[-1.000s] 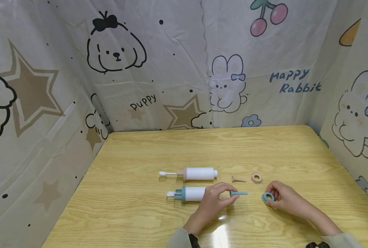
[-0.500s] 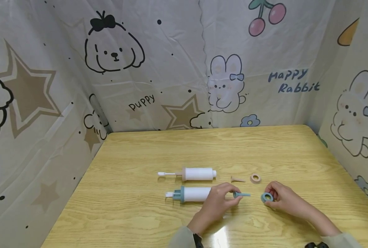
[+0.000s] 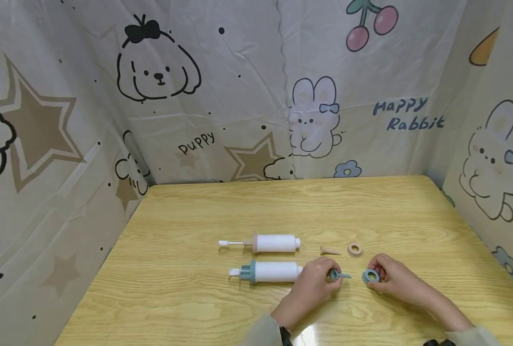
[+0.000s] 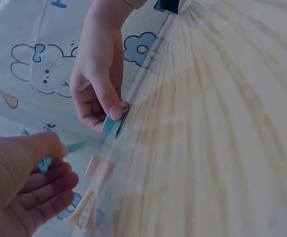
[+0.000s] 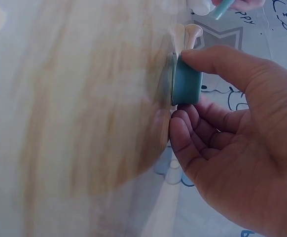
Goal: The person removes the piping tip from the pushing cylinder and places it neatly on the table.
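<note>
My left hand point(image 3: 311, 284) pinches a small teal nozzle point(image 4: 76, 146) with a flared end and a thin stem, held above the table. In the head view the flared end faces the camera and the stem points right. My right hand point(image 3: 395, 278) grips a teal ring cap point(image 5: 188, 84) between thumb and fingers, low at the tabletop. Left of my left hand lies a white tube with a teal flange and handle point(image 3: 278, 272); its right end is partly hidden behind that hand.
Farther back lies a similar white tube with a beige flange point(image 3: 275, 243). To its right are a beige nozzle point(image 3: 330, 251) and a beige ring cap point(image 3: 350, 250), both on the wooden table point(image 3: 187, 307). A printed curtain point(image 3: 239, 96) encloses the back and sides.
My left hand has moved right with the teal nozzle, nearer the ring cap, and the nozzle's flared end has turned towards the head camera. The right hand holds its place with the ring cap.
</note>
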The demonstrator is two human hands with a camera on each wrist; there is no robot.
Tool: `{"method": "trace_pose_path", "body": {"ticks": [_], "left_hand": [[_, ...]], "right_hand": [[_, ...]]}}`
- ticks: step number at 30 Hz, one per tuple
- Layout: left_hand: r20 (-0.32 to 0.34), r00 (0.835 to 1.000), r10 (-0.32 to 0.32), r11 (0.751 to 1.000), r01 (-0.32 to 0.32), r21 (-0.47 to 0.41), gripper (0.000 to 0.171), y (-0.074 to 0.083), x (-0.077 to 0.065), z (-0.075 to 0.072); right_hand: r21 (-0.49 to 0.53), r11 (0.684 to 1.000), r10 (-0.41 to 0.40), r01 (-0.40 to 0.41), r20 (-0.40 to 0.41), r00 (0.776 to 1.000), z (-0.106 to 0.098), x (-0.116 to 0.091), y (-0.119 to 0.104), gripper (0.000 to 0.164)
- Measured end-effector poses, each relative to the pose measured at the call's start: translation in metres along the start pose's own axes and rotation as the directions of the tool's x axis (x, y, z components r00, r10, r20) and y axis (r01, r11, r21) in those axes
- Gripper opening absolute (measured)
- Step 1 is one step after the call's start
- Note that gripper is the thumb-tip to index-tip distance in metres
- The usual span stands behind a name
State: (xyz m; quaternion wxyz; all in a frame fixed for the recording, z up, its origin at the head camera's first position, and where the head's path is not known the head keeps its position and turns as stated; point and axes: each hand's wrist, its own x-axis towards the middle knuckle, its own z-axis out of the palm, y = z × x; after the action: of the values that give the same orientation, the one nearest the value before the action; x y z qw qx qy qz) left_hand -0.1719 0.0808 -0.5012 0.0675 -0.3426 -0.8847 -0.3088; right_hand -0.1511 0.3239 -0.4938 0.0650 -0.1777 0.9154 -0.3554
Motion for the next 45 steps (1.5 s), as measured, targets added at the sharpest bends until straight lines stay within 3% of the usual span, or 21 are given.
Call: {"method": "trace_pose_path", "body": {"ticks": [8,19,33,45], "left_hand": [[0.061,0.997,-0.050,0.998,0.048,0.034,0.011,0.001,-0.001,0.005],[0.091,0.994,-0.063,0.991,0.052,0.122,0.010,0.002,0.000,0.006],[0.018,0.999,-0.035,0.978,0.031,0.204,0.014,-0.001,0.000,0.016],[0.035,0.999,-0.040,0.971,0.030,0.236,0.015,-0.002,-0.001,0.018]], "right_hand": [[0.005,1.000,-0.007,0.007,-0.002,1.000,0.001,-0.001,0.002,0.031],[-0.007,1.000,-0.005,0.005,-0.001,1.000,0.001,-0.001,0.002,0.032],[-0.032,0.999,-0.004,0.004,-0.010,1.000,0.000,-0.001,-0.001,0.030],[-0.055,0.998,0.000,-0.001,-0.018,1.000,0.003,-0.002,-0.001,0.033]]}}
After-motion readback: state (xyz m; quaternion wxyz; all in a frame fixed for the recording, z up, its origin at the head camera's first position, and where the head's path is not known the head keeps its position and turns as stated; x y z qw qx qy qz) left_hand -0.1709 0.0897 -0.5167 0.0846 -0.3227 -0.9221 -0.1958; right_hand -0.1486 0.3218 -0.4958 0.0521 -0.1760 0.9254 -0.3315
